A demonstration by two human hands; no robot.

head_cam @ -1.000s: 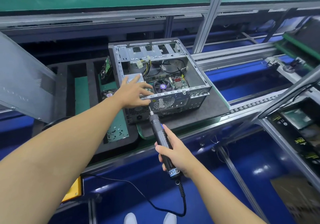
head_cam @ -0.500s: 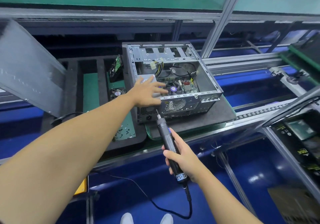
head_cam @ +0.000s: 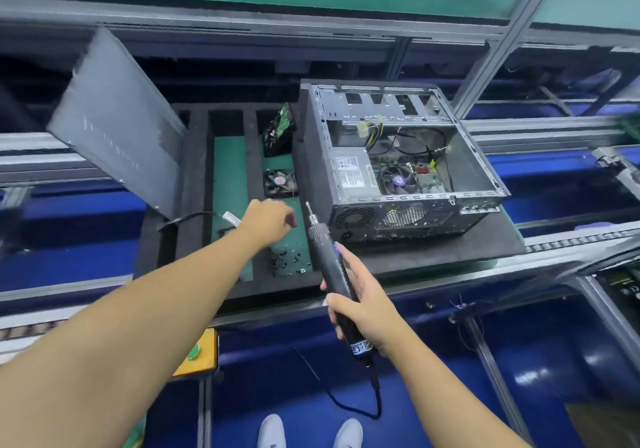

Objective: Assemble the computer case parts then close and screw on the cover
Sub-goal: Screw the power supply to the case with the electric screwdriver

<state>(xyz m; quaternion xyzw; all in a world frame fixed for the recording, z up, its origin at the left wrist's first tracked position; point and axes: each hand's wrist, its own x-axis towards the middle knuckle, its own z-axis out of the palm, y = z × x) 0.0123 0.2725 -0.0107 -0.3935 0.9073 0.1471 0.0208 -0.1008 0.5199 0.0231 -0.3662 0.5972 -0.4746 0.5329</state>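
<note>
Black screws lie near my left hand, whose fingers are curled; I cannot tell if it holds one. My right hand grips the electric screwdriver beside the open computer case. I judge this is screw-fetching, and next one must be seated squarely on the bit.

**Open case at the right, parts tray at its left**

The computer case lies on a mat, and the parts tray sits just to its left. The cover panel leans tilted at the left end of the tray. In the compartment nearest to the case, the hard drive stands at the back, the fan lies before it, and the screws lie at the front. The left hand hangs over this compartment, between fan and screws. The right hand holds the electric screwdriver before the left front corner of the case.
</note>
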